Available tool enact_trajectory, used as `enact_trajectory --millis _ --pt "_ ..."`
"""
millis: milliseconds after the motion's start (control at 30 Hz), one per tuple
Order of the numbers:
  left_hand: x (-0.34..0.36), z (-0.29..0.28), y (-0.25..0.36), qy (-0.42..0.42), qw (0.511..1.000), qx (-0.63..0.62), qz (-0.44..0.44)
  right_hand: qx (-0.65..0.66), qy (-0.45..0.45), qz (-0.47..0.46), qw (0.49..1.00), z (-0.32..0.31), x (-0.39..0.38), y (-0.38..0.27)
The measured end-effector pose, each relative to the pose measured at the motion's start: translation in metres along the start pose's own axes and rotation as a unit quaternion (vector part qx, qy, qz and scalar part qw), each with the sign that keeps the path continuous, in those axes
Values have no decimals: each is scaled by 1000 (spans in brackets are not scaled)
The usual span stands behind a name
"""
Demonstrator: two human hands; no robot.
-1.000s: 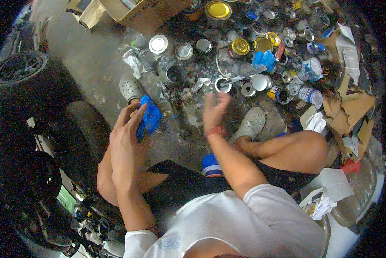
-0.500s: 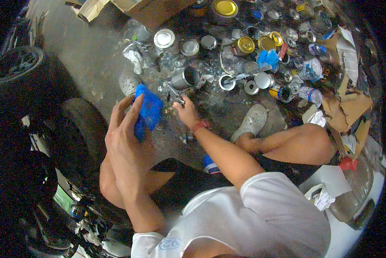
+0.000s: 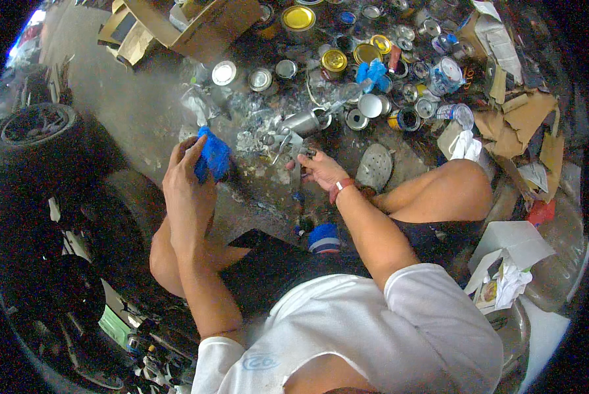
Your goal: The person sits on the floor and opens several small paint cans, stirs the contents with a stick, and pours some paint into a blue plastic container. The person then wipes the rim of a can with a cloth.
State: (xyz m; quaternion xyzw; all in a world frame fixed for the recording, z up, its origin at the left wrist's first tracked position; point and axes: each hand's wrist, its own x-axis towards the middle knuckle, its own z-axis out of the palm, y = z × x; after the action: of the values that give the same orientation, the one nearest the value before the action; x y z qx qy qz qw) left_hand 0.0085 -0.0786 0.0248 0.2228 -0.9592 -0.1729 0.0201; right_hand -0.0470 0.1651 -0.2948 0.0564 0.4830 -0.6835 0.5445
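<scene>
My left hand is closed on a crumpled blue cloth, held out over the floor with the fingertips pinching its near edge. My right hand grips a metal spray gun by its handle end. The gun's grey metal cup is tilted sideways, its mouth turned to the right toward the paint cans. Below the right hand, a dark hose with a blue fitting hangs down. The cloth and the gun are apart.
Paint cans crowd the floor ahead and right, among them a gold-lidded can and a white-lidded can. A blue glove lies on the cans. A cardboard box sits at the back, a tyre at left, torn cardboard at right.
The spray gun has tipped, so its cup lies more sideways. My right hand has shifted right and slightly down. The left hand still holds the cloth. The whole view has shifted.
</scene>
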Motion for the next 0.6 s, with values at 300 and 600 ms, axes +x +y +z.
enact_trajectory --millis 300,600 --pt "12 26 -2 -47 992 -114 29 -236 114 -82 962 31 15 -1" --pt "-6 58 -32 -86 959 -266 36 -434 178 -143 871 57 50 65"
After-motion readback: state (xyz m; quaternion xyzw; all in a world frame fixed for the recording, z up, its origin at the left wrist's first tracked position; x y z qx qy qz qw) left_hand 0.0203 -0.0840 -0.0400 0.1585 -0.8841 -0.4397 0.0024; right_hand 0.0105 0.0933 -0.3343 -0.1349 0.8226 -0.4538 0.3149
